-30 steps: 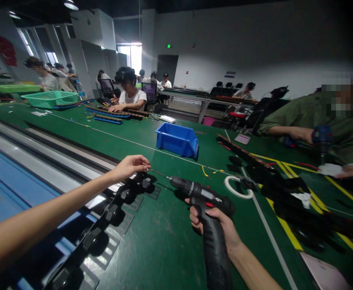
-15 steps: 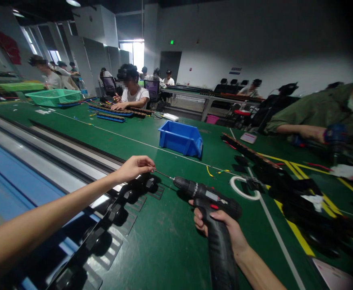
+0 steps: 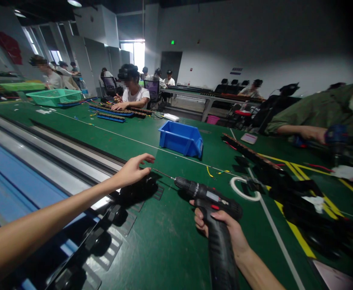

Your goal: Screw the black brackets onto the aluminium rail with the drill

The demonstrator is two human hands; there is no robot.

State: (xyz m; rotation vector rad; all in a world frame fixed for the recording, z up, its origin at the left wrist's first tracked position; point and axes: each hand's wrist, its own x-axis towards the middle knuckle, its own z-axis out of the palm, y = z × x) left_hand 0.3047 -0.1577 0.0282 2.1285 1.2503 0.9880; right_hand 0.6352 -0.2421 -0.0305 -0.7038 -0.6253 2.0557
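Note:
My right hand is wrapped round the grip of a black cordless drill, tilted with its chuck to the left. A long thin driver bit sticks out of the chuck toward my left hand. That hand holds nothing; its thumb and fingers are apart just beyond the bit's tip. Below it runs a row of black knobs with slotted grey plates, along the edge of long metal profiles. Whether a screw sits on the bit's tip is too small to tell.
A blue bin stands ahead on the green table. To the right lie a white ring, yellow wires and dark strips. A co-worker in a green sleeve holds another drill. A green basket stands far left.
My left thumb and fingers have parted from the tip of the driver bit, and the hand has drawn back slightly left. The drill has stayed nearly still.

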